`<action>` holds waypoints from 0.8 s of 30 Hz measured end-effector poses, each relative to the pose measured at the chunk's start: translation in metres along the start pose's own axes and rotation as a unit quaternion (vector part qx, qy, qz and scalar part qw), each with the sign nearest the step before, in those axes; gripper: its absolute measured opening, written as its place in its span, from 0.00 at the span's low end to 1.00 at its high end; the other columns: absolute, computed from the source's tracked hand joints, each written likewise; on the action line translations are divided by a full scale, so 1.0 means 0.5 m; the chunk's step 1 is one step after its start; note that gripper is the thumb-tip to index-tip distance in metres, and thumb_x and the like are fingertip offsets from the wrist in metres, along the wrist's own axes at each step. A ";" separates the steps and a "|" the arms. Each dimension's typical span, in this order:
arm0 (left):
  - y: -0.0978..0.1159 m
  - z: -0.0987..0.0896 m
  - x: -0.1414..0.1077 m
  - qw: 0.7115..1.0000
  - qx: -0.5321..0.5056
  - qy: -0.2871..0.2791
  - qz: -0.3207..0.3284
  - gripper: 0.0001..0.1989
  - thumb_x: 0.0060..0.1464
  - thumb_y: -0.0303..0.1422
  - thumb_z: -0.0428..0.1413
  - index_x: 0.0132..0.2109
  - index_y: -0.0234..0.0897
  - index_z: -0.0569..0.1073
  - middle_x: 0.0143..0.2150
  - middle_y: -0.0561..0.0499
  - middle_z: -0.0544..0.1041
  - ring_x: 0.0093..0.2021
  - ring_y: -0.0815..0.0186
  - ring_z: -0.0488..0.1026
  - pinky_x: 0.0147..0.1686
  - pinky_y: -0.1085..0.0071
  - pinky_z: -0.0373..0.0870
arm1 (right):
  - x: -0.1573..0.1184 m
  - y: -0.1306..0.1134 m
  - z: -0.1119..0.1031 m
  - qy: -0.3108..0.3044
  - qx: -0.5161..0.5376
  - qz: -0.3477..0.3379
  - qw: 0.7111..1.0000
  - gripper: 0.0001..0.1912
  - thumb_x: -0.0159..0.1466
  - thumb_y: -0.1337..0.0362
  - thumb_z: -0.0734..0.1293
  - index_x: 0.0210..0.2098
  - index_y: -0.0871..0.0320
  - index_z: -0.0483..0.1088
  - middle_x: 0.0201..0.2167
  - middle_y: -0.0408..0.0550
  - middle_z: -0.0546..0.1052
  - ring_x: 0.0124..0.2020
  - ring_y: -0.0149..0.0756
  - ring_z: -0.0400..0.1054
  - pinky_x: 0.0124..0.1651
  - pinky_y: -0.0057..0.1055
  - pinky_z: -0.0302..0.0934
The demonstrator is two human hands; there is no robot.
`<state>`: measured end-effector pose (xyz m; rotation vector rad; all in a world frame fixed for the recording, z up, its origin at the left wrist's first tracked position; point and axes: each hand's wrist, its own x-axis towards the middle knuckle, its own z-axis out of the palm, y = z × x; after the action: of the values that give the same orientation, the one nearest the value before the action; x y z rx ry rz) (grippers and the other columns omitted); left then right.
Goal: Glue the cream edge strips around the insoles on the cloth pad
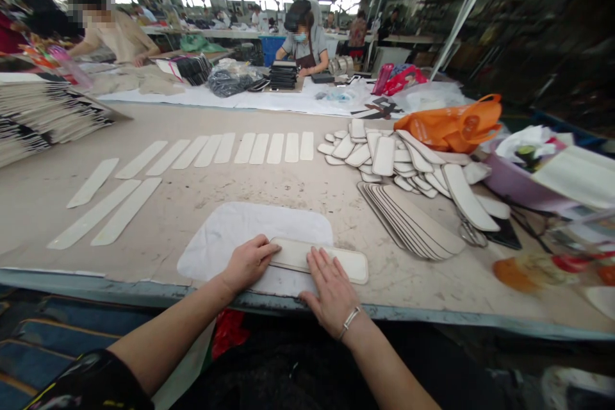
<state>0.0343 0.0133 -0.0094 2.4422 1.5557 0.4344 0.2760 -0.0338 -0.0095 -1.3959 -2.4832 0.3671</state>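
A long pale strip with rounded corners point(348, 264) lies near the table's front edge, its left part over a white cloth point(225, 230). My left hand point(250, 261) pinches the strip's left end between thumb and fingers. Flat on the strip's middle rests my right hand point(332, 291), fingers stretched out and a bracelet at the wrist. Beyond the cloth, several separate pale strips point(275, 148) form a row. Three more pale pieces, one of them this long strip point(125, 211), lie at the left.
A heap of pale strips point(383, 155) and a fanned stack of larger panels point(418, 221) lie at the right, near scissors point(473, 232), an orange bag point(454, 127) and a purple basin point(521, 182). Stacked sheets point(43, 112) stand far left. A person point(305, 45) works across the table.
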 end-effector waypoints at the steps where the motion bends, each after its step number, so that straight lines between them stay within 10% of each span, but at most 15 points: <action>1: -0.002 0.001 -0.001 1.000 -0.001 0.002 0.003 0.14 0.58 0.33 0.44 0.45 0.42 0.72 0.37 0.51 0.68 0.37 0.69 0.68 0.37 0.74 0.64 | 0.004 -0.010 0.006 -0.020 0.001 -0.002 1.000 0.37 0.61 0.51 0.57 0.63 0.62 0.42 0.64 0.51 0.44 0.64 0.43 0.35 0.63 0.46 0.36; 14: -0.009 0.004 0.001 0.996 -0.043 0.073 -0.023 0.10 0.56 0.33 0.48 0.44 0.36 0.68 0.37 0.50 0.69 0.37 0.66 0.69 0.37 0.70 0.67 | -0.073 0.075 -0.027 0.023 -0.012 0.054 0.998 0.20 0.63 0.61 0.57 0.52 0.61 0.65 0.55 0.53 0.64 0.56 0.41 0.54 0.58 0.37 0.52; 18: 0.008 -0.007 -0.006 0.987 -0.046 0.135 0.073 0.08 0.55 0.30 0.49 0.41 0.35 0.70 0.41 0.46 0.69 0.43 0.65 0.67 0.44 0.67 0.66 | -0.074 0.089 -0.028 0.081 0.017 0.044 0.996 0.14 0.62 0.64 0.59 0.47 0.56 0.69 0.45 0.51 0.70 0.47 0.39 0.61 0.52 0.36 0.58; 24: 0.091 -0.002 -0.001 0.975 -0.037 -0.010 0.219 0.10 0.56 0.28 0.48 0.44 0.36 0.70 0.39 0.47 0.71 0.41 0.65 0.66 0.43 0.67 0.65 | -0.052 0.079 -0.027 0.114 0.054 0.008 0.992 0.13 0.62 0.67 0.59 0.46 0.57 0.67 0.41 0.49 0.71 0.43 0.38 0.62 0.48 0.35 0.59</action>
<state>0.0722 -0.0060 0.0064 2.7137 0.9621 0.5242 0.3250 -0.0353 -0.0132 -1.3342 -2.2361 0.3195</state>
